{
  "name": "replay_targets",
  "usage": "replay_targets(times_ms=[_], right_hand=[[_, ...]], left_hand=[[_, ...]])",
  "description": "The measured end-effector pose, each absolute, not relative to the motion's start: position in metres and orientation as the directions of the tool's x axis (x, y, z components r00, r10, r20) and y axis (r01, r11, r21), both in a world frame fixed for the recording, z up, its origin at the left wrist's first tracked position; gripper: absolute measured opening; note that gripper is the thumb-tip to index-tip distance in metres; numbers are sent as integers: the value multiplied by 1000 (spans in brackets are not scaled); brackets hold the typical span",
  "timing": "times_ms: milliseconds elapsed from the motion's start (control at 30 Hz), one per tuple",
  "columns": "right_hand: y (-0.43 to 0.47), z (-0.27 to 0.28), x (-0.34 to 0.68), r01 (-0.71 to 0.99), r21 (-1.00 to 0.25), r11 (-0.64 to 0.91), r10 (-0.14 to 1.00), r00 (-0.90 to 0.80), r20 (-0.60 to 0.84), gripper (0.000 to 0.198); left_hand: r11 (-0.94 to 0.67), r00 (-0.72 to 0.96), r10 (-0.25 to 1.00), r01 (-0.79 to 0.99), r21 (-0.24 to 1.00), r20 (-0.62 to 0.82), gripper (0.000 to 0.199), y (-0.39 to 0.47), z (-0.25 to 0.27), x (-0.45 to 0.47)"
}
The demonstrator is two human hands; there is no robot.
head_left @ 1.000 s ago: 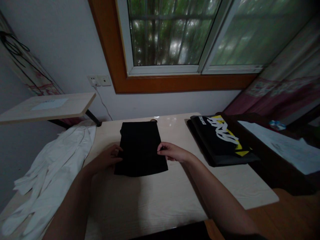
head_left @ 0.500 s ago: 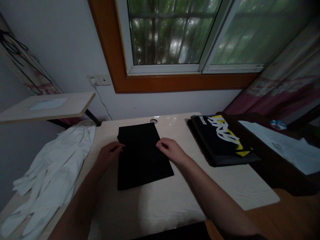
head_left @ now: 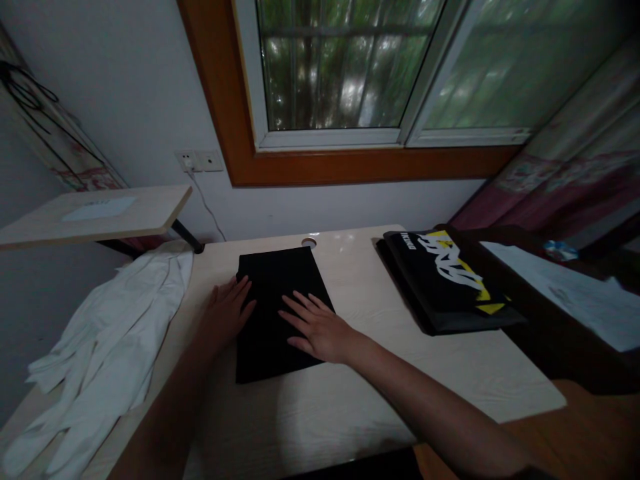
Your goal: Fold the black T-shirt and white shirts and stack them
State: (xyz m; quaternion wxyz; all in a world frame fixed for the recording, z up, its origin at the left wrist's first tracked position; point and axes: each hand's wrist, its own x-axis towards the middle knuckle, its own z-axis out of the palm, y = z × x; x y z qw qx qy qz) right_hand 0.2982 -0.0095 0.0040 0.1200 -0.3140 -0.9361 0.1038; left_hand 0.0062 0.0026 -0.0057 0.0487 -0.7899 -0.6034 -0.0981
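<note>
A folded black cloth (head_left: 273,283) lies flat in the middle of the pale wooden table (head_left: 350,393). My right hand (head_left: 315,328) rests palm down on the cloth's lower right part, fingers spread. My left hand (head_left: 227,312) lies flat at the cloth's left edge, fingertips touching the fabric. Neither hand holds anything.
A white garment (head_left: 110,347) is heaped over the table's left side. A folded black garment with a yellow and white print (head_left: 447,277) lies at the right. Beyond it is a dark cabinet with white paper (head_left: 565,293). A small side table (head_left: 95,213) stands at the left wall.
Both hands let go of the cloth's side edges and flattened out; the right hand moved onto the cloth. The cloth now lies flat on the table.
</note>
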Motion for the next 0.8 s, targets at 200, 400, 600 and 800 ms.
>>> replay_targets(times_ms=[200,400,600,800], right_hand=[[-20,10,303,523,-289,802,574,-808,132,61],[-39,18,315,464,-336,819,521,-847,101,60],[-36,24,316,473,-396,787,541,-838,75,67],[-8,15,298,579,-388,717,676,-714,182,57]], left_hand=[[-210,181,921,976,48,344,39,2,9,4],[-340,301,875,940,36,379,44,3,4,17],[-315,298,926,948,41,232,56,4,-13,24],[-320,295,927,944,75,233,55,6,-16,19]])
